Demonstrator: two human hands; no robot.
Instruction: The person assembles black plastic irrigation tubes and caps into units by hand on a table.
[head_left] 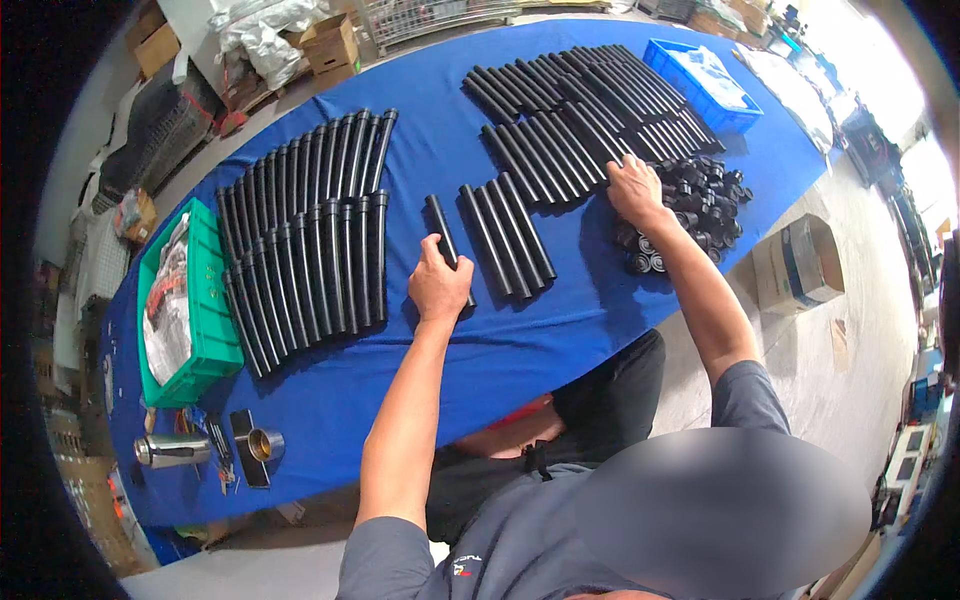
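Well inside the cloth's near edge, left hand holds black tube

Your desk is covered by a blue cloth with soft creases. Beyond the desk's far edge you have a wire cage; beyond its far left, a box and a pale sack. Off the desk's left side sits a black heap, hard to make out. To the desk's right you see pale floor with a carton. Strong white glare washes out the room past the desk's far right.
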